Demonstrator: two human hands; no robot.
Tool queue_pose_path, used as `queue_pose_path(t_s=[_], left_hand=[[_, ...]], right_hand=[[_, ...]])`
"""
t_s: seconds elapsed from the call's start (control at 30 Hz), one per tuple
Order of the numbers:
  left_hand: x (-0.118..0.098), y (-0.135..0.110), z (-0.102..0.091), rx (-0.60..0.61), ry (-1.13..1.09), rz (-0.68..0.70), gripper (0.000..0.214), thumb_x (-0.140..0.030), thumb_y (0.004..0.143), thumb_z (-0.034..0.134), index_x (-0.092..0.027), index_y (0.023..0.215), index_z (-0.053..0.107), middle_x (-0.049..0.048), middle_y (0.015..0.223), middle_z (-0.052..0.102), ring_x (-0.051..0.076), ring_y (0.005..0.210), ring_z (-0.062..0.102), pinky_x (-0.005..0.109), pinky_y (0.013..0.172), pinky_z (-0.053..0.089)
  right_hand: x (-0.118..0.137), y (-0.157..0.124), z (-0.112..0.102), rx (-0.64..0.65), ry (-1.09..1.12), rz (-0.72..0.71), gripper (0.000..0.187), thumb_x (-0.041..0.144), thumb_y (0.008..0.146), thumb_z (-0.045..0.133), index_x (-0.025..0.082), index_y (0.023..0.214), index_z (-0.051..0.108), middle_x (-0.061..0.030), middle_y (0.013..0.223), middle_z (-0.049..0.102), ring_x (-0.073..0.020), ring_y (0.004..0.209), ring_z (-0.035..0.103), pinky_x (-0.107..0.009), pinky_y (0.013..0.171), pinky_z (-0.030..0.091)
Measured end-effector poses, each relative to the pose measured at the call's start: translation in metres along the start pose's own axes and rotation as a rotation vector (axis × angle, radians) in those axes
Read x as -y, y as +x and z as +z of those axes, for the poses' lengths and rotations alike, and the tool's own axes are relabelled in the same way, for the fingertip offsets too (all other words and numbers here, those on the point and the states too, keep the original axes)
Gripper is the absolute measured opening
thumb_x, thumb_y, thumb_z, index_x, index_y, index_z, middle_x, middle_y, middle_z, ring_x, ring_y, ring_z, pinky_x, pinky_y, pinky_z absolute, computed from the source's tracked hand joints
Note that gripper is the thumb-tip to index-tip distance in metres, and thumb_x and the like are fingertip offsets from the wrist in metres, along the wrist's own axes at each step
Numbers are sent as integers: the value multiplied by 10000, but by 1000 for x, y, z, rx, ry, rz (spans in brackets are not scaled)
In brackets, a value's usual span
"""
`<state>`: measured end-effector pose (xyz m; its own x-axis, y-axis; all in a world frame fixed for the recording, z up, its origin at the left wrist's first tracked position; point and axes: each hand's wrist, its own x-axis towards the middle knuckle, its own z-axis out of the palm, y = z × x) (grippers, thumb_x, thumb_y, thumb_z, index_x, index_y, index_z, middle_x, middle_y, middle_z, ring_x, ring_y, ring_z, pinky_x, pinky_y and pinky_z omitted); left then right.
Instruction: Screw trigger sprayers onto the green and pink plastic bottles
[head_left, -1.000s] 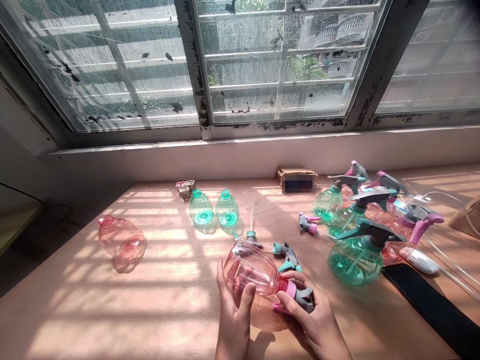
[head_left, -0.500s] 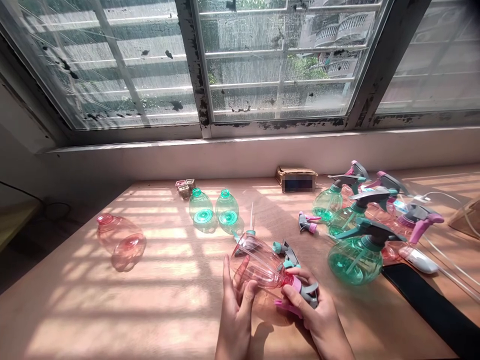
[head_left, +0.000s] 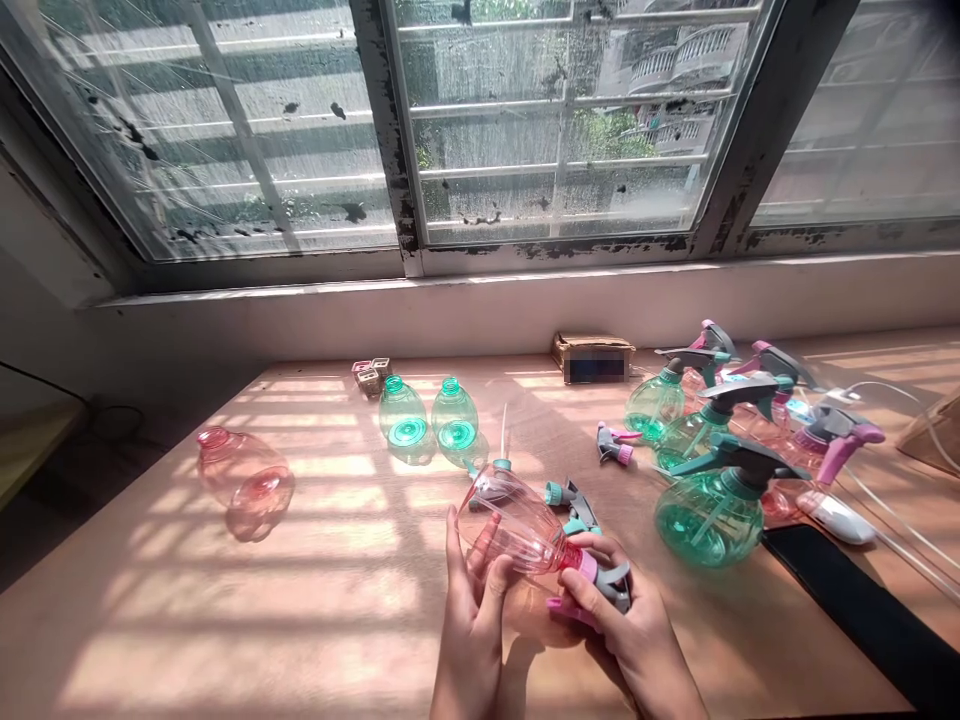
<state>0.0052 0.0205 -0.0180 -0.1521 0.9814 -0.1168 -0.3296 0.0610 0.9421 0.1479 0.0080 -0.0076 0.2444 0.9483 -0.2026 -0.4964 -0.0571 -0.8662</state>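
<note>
My left hand (head_left: 469, 620) wraps around the body of a clear pink spray bottle (head_left: 517, 530), held tilted with its base pointing up and away. At the bottle's neck my right hand (head_left: 626, 635) grips the grey and pink trigger head (head_left: 604, 585). Just behind the bottle, a loose teal and grey trigger head (head_left: 570, 505) lies on the wooden table (head_left: 337, 580). Another loose trigger head with a tube (head_left: 501, 462) sits beside it.
A headless pink bottle (head_left: 244, 480) lies at the left. Two headless green bottles (head_left: 427, 420) stand near the middle back. Several assembled green and pink sprayers (head_left: 720, 470) crowd the right, beside a pink trigger head (head_left: 615, 445), a black phone (head_left: 862, 610), a white charger and a cardboard box (head_left: 596, 358).
The pink bottle has shifted a little to the right and tilted more steeply in my hands. My right hand has turned slightly on the trigger head.
</note>
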Motion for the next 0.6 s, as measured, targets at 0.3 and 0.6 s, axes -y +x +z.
queue_pose_path(t_s=[0.3,0.6], left_hand=[[-3,-2,5,-3,45,50,1054,-629,875,720,-285,1687,143,171,1512,621,332,1423,584,394,1141,515],[-5,1,2,-74,81,100,862,-575,923,679,-242,1628,310,180,1588,546,323,1481,521,388,1171,475]], right_hand=[[-3,1,-2,9,-5,-27,463,430,609,1020,191,921,775,3,819,729,-141,622,644,-249,582,641],[-10,3,-7,57,-14,-13,486,432,624,1016,181,980,799,-34,873,760,-155,678,662,-239,613,630]])
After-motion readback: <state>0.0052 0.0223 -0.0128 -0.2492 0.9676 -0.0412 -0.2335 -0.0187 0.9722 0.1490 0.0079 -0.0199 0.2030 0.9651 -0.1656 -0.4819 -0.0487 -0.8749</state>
